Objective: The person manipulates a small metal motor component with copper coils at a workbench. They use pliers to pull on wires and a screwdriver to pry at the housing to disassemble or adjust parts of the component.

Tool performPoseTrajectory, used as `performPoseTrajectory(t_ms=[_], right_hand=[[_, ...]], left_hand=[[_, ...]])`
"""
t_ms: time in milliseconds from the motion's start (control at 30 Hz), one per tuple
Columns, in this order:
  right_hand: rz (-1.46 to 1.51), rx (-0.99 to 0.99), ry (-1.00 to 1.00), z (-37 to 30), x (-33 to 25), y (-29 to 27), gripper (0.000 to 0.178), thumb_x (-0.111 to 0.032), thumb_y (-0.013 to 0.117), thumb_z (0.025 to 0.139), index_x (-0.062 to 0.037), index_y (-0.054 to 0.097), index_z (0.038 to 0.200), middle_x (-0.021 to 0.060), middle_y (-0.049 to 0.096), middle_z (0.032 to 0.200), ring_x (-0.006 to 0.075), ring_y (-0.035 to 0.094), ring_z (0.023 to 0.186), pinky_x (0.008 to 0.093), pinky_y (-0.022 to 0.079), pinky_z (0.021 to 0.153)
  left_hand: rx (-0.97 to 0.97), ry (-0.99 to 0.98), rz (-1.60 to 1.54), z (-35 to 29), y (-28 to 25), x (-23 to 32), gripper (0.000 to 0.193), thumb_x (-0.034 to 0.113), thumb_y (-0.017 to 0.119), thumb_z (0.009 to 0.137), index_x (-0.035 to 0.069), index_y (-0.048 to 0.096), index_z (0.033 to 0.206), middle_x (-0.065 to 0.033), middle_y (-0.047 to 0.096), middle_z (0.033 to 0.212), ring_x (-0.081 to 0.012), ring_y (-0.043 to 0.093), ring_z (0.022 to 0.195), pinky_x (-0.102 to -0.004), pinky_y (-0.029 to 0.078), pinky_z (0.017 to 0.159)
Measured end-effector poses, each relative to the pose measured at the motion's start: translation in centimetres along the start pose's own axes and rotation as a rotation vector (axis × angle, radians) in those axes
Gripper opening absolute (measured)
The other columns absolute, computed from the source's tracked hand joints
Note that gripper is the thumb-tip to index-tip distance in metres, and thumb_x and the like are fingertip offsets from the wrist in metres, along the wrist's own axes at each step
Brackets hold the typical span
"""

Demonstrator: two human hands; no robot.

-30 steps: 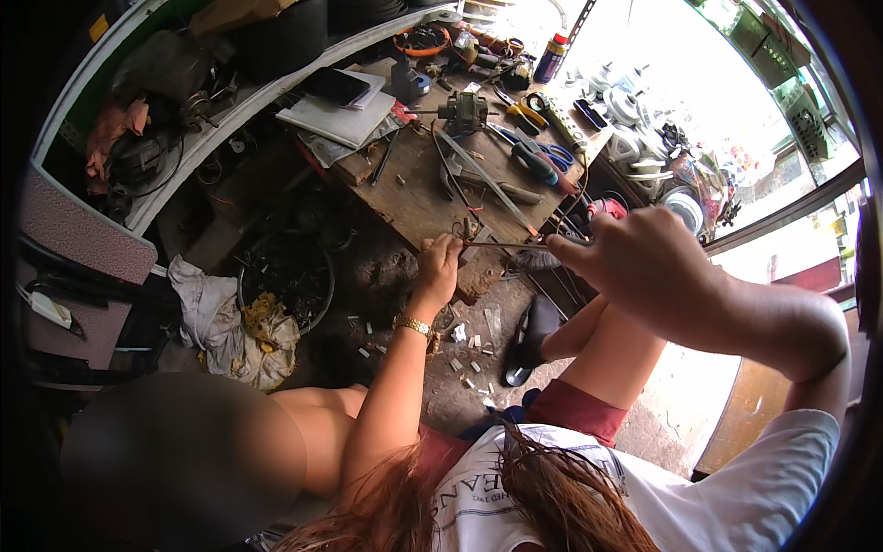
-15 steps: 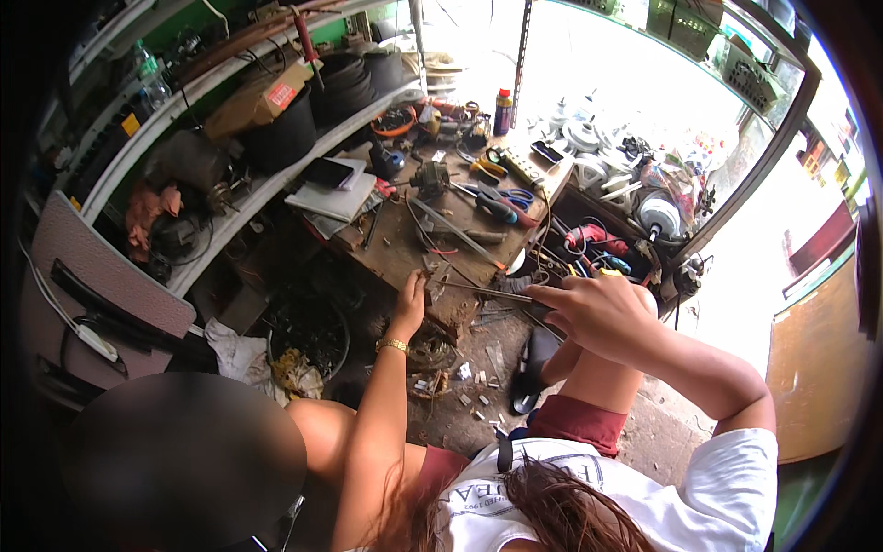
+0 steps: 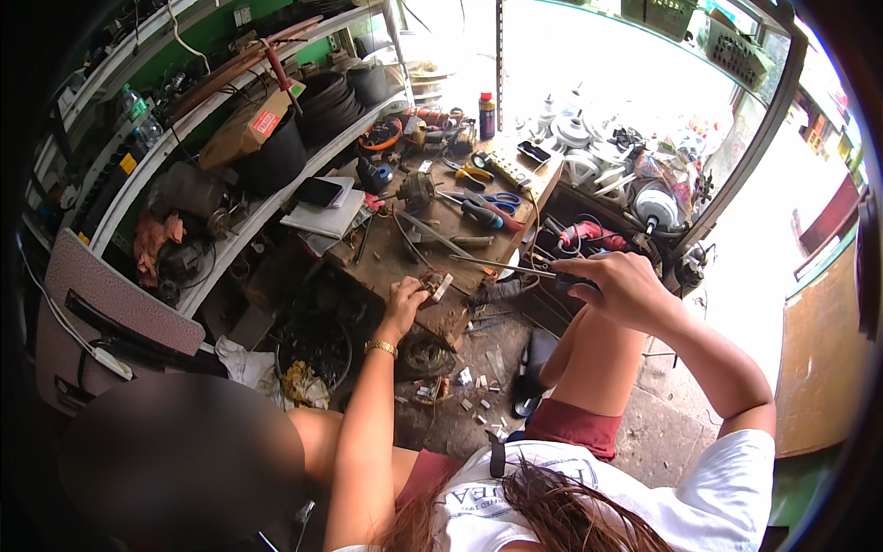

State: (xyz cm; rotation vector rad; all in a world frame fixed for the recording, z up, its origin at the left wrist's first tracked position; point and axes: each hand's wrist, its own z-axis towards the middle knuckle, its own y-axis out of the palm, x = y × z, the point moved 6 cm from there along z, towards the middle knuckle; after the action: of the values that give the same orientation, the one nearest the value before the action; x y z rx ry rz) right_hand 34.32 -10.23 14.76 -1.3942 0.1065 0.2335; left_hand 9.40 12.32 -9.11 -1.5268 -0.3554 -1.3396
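My left hand point(image 3: 403, 306), with a gold bracelet at the wrist, is closed on a small metal part point(image 3: 436, 286) with copper-coloured and pale surfaces. It holds the part at the near edge of the wooden workbench point(image 3: 377, 253). My right hand point(image 3: 614, 287) grips the dark handle of a screwdriver point(image 3: 510, 267). The long thin shaft points left over the bench, its tip apart from the part, a little beyond and to its right. My fingers hide some of the small part, so its exact kind is unclear.
On the bench lie a small motor point(image 3: 417, 190), blue-handled scissors point(image 3: 501, 200), a power strip point(image 3: 509, 171) and a spray can point(image 3: 487, 116). White fan motors point(image 3: 589, 147) crowd the right. A scrap-filled bin point(image 3: 345, 359) and pale bits point(image 3: 467, 403) are on the floor.
The screwdriver's tip has come up and away from the part in my left hand. My right hand has moved slightly up and right; my left hand has shifted slightly left, showing more of the part.
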Motion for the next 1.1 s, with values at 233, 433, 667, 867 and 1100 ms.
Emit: performPoseTrajectory(t_ms=[233,433,667,867,1100], right_hand=[[-0.116,-0.202,-0.112,3.6,-0.8,1.7,0.032,-0.027,0.069,0.083,-0.023,0.068,0.115,0.0089,0.068,0.075,0.0283,0.066,0.07,0.0417,0.048,0.058],[-0.263,-0.332,-0.143,6.8,-2.8,1.5,0.028,-0.028,0.069,0.083,-0.0244,0.069,0.111,0.0077,0.069,0.079,0.028,0.068,0.073,0.0415,0.05,0.06],[-0.367,-0.566,-0.222,13.1,-6.0,0.8,0.019,-0.028,0.065,0.087,-0.0191,0.071,0.102,0.0082,0.07,0.083,0.0286,0.068,0.081,0.0431,0.05,0.065],[-0.386,-0.635,-0.256,16.0,-7.8,0.5,0.019,-0.027,0.062,0.088,-0.0162,0.071,0.1,0.0095,0.07,0.087,0.0292,0.067,0.086,0.0438,0.05,0.07],[-0.408,-0.482,-0.295,12.6,-7.0,1.3,0.024,-0.025,0.066,0.086,-0.0202,0.071,0.108,0.0083,0.069,0.078,0.0281,0.068,0.074,0.0414,0.052,0.064]], left_hand=[[0.128,0.134,0.039,-1.6,1.7,0.0,0.032,0.03,0.058,0.094,0.0,0.061,0.104,-0.0132,0.06,0.103,-0.031,0.049,0.104,-0.038,0.04,0.093],[0.165,0.175,0.054,-1.1,1.5,0.0,0.029,0.029,0.059,0.093,0.001,0.061,0.102,-0.0136,0.061,0.101,-0.0317,0.05,0.101,-0.039,0.041,0.089],[0.204,0.247,0.192,-0.2,2.2,1.1,0.023,0.023,0.055,0.095,-0.001,0.057,0.094,-0.0125,0.057,0.091,-0.0311,0.048,0.095,-0.0407,0.04,0.086],[0.233,0.22,0.11,-0.5,1.8,0.3,0.023,0.022,0.056,0.096,-0.001,0.056,0.096,-0.0141,0.056,0.096,-0.0312,0.048,0.096,-0.0396,0.04,0.086],[0.324,0.273,0.112,-0.3,1.9,1.3,0.025,0.025,0.055,0.093,0.003,0.054,0.082,-0.0119,0.055,0.082,-0.0327,0.047,0.081,-0.0418,0.039,0.076]])
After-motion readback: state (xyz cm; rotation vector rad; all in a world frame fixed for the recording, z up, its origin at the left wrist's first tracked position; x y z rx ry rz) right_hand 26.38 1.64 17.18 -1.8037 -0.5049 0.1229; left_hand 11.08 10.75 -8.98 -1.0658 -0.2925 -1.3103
